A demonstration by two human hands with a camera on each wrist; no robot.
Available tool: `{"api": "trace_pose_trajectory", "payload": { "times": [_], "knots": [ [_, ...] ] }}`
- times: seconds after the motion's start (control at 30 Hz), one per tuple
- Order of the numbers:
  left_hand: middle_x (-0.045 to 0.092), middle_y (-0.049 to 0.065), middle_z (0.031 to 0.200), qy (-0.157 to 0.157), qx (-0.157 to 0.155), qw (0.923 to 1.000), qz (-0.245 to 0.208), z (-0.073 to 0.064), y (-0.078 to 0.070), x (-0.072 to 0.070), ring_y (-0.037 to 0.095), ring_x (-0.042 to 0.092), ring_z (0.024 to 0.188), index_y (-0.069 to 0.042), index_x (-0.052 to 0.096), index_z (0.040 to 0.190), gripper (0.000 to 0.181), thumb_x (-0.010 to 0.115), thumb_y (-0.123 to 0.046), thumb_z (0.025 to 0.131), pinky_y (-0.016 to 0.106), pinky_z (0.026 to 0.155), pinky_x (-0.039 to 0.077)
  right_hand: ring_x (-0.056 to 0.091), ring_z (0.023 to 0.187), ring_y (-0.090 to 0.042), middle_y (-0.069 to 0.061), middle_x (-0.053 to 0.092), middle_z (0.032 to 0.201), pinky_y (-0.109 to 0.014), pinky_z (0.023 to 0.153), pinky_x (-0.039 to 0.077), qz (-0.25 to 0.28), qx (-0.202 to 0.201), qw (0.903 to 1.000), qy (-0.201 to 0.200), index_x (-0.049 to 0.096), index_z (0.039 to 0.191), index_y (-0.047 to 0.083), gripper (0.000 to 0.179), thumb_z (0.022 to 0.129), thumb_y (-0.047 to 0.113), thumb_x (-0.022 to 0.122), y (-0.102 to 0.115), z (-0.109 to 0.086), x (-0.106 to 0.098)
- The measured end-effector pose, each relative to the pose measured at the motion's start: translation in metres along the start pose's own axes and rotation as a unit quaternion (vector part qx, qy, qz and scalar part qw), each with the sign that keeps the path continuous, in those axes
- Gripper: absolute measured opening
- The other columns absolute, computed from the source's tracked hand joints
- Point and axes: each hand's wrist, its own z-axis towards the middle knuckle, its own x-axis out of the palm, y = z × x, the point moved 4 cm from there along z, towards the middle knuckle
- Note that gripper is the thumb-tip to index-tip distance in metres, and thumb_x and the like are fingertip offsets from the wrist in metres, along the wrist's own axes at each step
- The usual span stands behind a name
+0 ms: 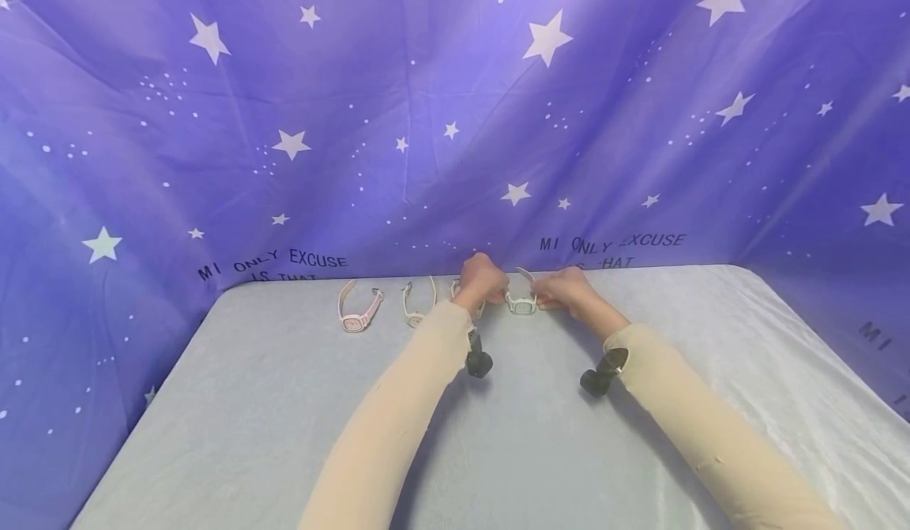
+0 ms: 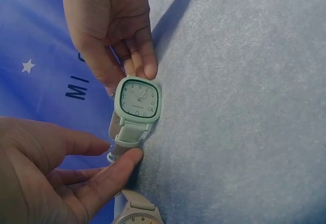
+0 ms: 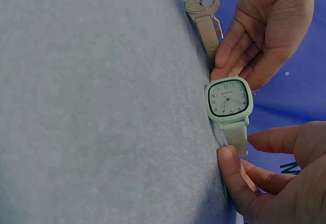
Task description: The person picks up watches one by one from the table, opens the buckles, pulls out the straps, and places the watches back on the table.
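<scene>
A pale green wristwatch (image 1: 522, 306) with a rounded-square dial stands on its straps near the table's back edge, face toward me. My left hand (image 1: 483, 283) is at its left side, thumb and fingers pinching the strap by the buckle and keeper, as the left wrist view shows. On the other side my right hand (image 1: 569, 289) pinches the opposite strap between thumb and fingers. The dial (image 3: 227, 99) shows uncovered between the hands. A beige wristwatch (image 3: 201, 2) with a round dial stands just beyond the left hand, which partly hides it in the head view.
Farther left on the grey cloth-covered table (image 1: 284, 435) are a pink wristwatch (image 1: 353, 322) and a cream wristwatch (image 1: 415, 319), straps upright. A purple star-printed curtain (image 1: 426, 80) hangs right behind the table. Small black cameras (image 1: 479, 364) sit at both wrists.
</scene>
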Motion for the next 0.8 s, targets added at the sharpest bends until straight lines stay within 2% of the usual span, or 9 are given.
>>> {"api": "trace_pose_trajectory", "payload": {
  "times": [0.07, 0.33, 0.57, 0.63, 0.7, 0.8],
  "knots": [
    [0.077, 0.01, 0.078, 0.0, 0.001, 1.0, 0.001, 0.0, 0.001, 0.0, 0.021, 0.077, 0.071, 0.004, 0.071, 0.104, 0.02, 0.072, -0.002, 0.085, 0.027, 0.066, 0.062, 0.066, 0.058, -0.005, 0.0, 0.068, 0.068, -0.022, 0.066, 0.062, 0.002, 0.0, 1.0, 0.002, 0.054, 0.126, -0.023, 0.041, 0.093, -0.001, 0.063, 0.0, -0.001, 0.0],
    [0.077, 0.008, 0.076, 0.01, 0.001, 0.9998, 0.018, 0.003, 0.003, 0.002, 0.02, 0.077, 0.071, 0.002, 0.071, 0.103, 0.02, 0.073, -0.006, 0.085, 0.021, 0.054, 0.053, 0.065, 0.057, -0.005, 0.0, 0.067, 0.066, -0.021, 0.064, 0.061, -0.004, 0.014, 0.9999, -0.004, 0.055, 0.126, -0.022, 0.041, 0.092, -0.001, 0.064, -0.002, -0.001, 0.0],
    [0.076, 0.011, 0.084, 0.002, 0.021, 0.9998, -0.007, -0.006, 0.002, 0.0, 0.023, 0.076, 0.076, 0.003, 0.069, 0.107, 0.024, 0.071, -0.006, 0.085, 0.029, 0.07, 0.061, 0.066, 0.059, -0.006, 0.001, 0.068, 0.068, -0.023, 0.067, 0.062, 0.0, 0.018, 0.9998, -0.003, 0.055, 0.125, -0.022, 0.039, 0.092, -0.001, 0.063, -0.002, 0.0, -0.002],
    [0.075, 0.013, 0.086, -0.009, 0.029, 0.9995, -0.011, -0.009, 0.001, -0.003, 0.024, 0.073, 0.075, 0.003, 0.069, 0.103, 0.023, 0.073, -0.008, 0.084, 0.03, 0.07, 0.061, 0.066, 0.062, -0.006, -0.001, 0.068, 0.075, -0.024, 0.07, 0.063, -0.006, 0.023, 0.9997, -0.003, 0.049, 0.131, -0.022, 0.045, 0.095, 0.001, 0.062, 0.001, 0.0, -0.003],
    [0.074, 0.013, 0.086, -0.019, 0.04, 0.9989, -0.015, -0.011, 0.0, -0.008, 0.025, 0.07, 0.073, 0.002, 0.07, 0.098, 0.018, 0.073, -0.01, 0.085, 0.029, 0.066, 0.06, 0.065, 0.068, -0.008, -0.008, 0.067, 0.092, -0.025, 0.075, 0.062, -0.017, 0.026, 0.9995, -0.008, 0.041, 0.141, -0.019, 0.054, 0.097, 0.005, 0.061, 0.005, -0.002, -0.005],
    [0.075, 0.013, 0.085, -0.044, 0.076, 0.996, -0.012, -0.015, -0.002, -0.022, 0.023, 0.067, 0.069, -0.001, 0.073, 0.091, 0.014, 0.07, -0.015, 0.088, 0.029, 0.061, 0.057, 0.067, 0.093, -0.021, -0.024, 0.059, 0.125, -0.035, 0.091, 0.06, -0.034, 0.012, 0.9991, -0.024, 0.027, 0.155, -0.007, 0.066, 0.101, 0.014, 0.058, 0.016, -0.009, -0.007]
  ]
}}
